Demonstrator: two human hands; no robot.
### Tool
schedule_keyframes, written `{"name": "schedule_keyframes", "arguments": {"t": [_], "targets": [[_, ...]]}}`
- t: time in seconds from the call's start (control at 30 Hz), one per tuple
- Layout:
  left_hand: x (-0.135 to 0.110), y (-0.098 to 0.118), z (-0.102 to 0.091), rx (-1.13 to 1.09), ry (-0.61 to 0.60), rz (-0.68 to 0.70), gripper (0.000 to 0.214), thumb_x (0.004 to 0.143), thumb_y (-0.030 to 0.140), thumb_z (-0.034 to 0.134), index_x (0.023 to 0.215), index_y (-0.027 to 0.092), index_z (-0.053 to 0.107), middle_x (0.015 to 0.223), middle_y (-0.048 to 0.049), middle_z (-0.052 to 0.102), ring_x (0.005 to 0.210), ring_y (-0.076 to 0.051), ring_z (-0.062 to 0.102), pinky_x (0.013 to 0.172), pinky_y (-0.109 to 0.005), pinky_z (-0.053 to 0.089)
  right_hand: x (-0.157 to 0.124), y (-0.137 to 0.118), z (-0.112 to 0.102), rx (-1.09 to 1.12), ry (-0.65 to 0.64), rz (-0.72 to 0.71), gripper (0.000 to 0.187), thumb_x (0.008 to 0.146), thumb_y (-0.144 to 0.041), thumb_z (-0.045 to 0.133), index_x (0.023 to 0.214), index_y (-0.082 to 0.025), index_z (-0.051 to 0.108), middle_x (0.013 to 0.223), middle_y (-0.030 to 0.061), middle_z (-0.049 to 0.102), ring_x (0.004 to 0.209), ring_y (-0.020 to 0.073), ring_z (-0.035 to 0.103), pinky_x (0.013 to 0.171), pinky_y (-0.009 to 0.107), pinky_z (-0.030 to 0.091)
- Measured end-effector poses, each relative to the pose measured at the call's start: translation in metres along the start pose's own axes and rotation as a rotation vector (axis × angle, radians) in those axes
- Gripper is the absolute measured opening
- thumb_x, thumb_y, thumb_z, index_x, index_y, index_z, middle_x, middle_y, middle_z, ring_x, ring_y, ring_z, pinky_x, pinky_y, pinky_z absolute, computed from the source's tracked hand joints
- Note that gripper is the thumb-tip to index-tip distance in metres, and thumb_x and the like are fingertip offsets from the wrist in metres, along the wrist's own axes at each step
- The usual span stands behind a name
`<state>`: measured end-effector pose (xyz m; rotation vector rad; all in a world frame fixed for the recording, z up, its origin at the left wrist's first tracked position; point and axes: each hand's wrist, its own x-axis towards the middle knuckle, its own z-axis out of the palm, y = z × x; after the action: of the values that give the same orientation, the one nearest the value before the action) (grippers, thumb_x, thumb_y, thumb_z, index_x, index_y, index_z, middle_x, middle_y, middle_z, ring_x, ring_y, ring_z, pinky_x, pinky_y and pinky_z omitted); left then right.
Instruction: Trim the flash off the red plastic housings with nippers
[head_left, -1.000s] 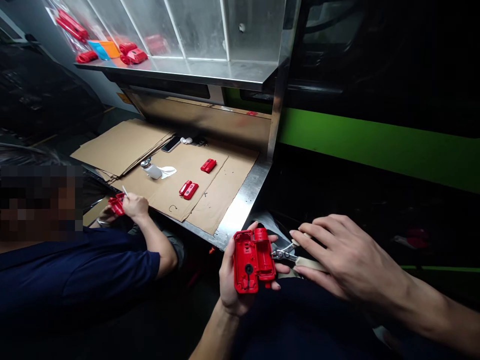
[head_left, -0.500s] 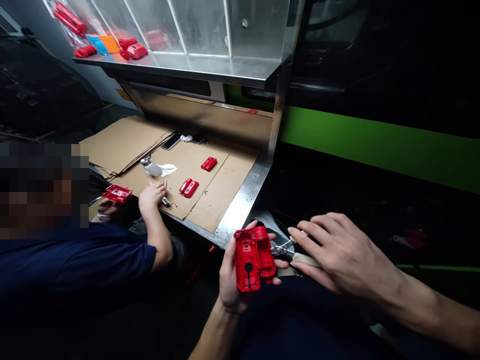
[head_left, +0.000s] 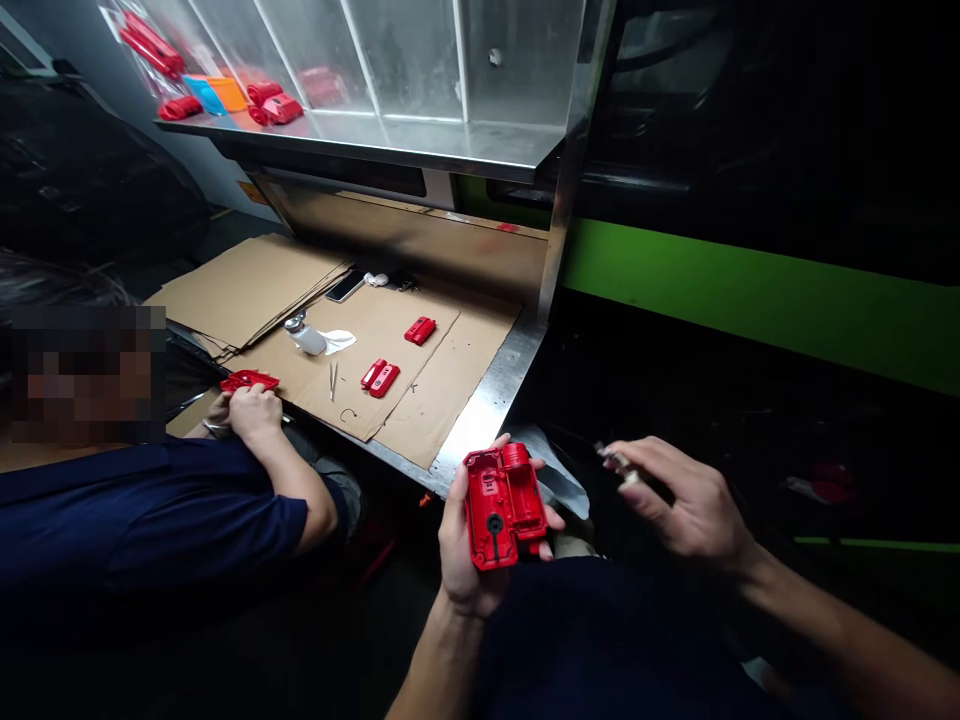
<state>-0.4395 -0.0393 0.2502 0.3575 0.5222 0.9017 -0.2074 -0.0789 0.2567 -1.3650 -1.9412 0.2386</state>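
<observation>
My left hand [head_left: 466,560] holds a red plastic housing [head_left: 491,500] with its hollow inside facing up. A round black piece with a dark strip shows in that hollow. Off to the right, my right hand [head_left: 686,500] is closed round a pair of nippers [head_left: 624,468] with pale handles. Their tip points left, apart from the housing, and is blurred. Two more red housings, one nearer [head_left: 380,378] and one farther [head_left: 420,330], lie on the cardboard-covered bench.
At the left a co-worker in a dark blue shirt holds a red housing [head_left: 251,380]. Tweezers [head_left: 333,382], a dispenser bottle [head_left: 306,338], a phone [head_left: 345,285] and stacked cardboard [head_left: 247,285] lie on the bench. Above, a metal shelf [head_left: 420,140] carries red parts.
My right hand has drawn the nippers away from the housing's right edge, and their handles have come together. The co-worker's hand has left the bench for their housing; the tweezers now lie on the cardboard.
</observation>
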Motion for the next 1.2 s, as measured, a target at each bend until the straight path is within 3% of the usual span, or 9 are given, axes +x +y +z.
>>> {"name": "schedule_keyframes", "arguments": {"t": [0.1,0.2,0.27,0.37,0.47,0.6,0.8,1.2], "targets": [[0.001,0.001,0.003,-0.005,0.003,0.011,0.057,0.103,0.050,0.022,0.148,0.019,0.039,0.123,-0.0200,0.062,0.083,-0.035,0.071,0.050,-0.034,0.057,0.000,0.000,-0.005,-0.019,-0.022,0.211,0.031,0.100,-0.036,0.055,0.125,-0.020,0.062,0.119,0.0050,0.064,0.105,0.0153,0.064,0.086,0.025,0.054],[0.001,-0.004,0.006,0.009,0.035,0.027,0.055,0.104,0.049,0.024,0.149,0.022,0.038,0.123,-0.0180,0.063,0.087,-0.034,0.071,0.057,-0.037,0.060,0.009,-0.015,-0.011,-0.165,-0.086,0.127,0.034,0.098,-0.041,0.057,0.123,-0.019,0.063,0.116,0.0051,0.065,0.104,0.0174,0.063,0.088,0.031,0.054],[0.000,-0.009,0.007,-0.028,0.064,0.033,0.054,0.105,0.047,0.028,0.151,0.022,0.035,0.126,-0.0168,0.063,0.097,-0.033,0.070,0.073,-0.042,0.062,0.016,-0.028,-0.009,-0.241,-0.118,0.069,0.036,0.098,-0.044,0.055,0.121,-0.017,0.063,0.113,0.0063,0.065,0.100,0.0200,0.061,0.087,0.036,0.053],[-0.001,-0.018,0.007,-0.131,0.080,0.046,0.055,0.105,0.046,0.032,0.153,0.020,0.033,0.133,-0.0151,0.061,0.120,-0.031,0.061,0.102,-0.044,0.052,0.025,-0.046,-0.001,-0.335,-0.202,0.089,0.039,0.100,-0.047,0.049,0.119,-0.017,0.065,0.113,0.0075,0.064,0.095,0.0226,0.059,0.082,0.041,0.052],[-0.002,-0.026,0.005,-0.163,0.072,0.051,0.054,0.105,0.045,0.035,0.154,0.024,0.032,0.140,-0.0114,0.058,0.134,-0.029,0.050,0.113,-0.044,0.044,0.030,-0.057,0.008,-0.366,-0.256,0.115,0.043,0.101,-0.049,0.044,0.119,-0.017,0.066,0.111,0.0075,0.063,0.092,0.0226,0.058,0.080,0.042,0.050],[-0.004,-0.030,0.003,-0.132,0.099,0.078,0.057,0.103,0.046,0.044,0.156,0.028,0.028,0.142,-0.0087,0.056,0.139,-0.028,0.045,0.116,-0.043,0.040,0.034,-0.062,0.012,-0.386,-0.287,0.109,0.042,0.101,-0.048,0.043,0.116,-0.017,0.068,0.109,0.0071,0.063,0.091,0.0227,0.057,0.079,0.042,0.048],[-0.007,-0.029,0.002,-0.120,0.096,0.079,0.057,0.104,0.044,0.042,0.156,0.026,0.027,0.141,-0.0098,0.057,0.139,-0.026,0.044,0.117,-0.042,0.039,0.035,-0.065,0.015,-0.412,-0.296,0.119,0.040,0.100,-0.047,0.045,0.116,-0.018,0.068,0.106,0.0055,0.063,0.089,0.0217,0.055,0.078,0.040,0.046],[-0.004,-0.033,0.000,-0.143,0.090,0.101,0.051,0.103,0.044,0.045,0.150,0.024,0.041,0.139,-0.0105,0.059,0.138,-0.027,0.046,0.117,-0.043,0.038,0.033,-0.066,0.020,-0.425,-0.249,0.117,0.035,0.101,-0.044,0.048,0.117,-0.019,0.068,0.106,0.0045,0.064,0.089,0.0203,0.054,0.080,0.038,0.040]]}}
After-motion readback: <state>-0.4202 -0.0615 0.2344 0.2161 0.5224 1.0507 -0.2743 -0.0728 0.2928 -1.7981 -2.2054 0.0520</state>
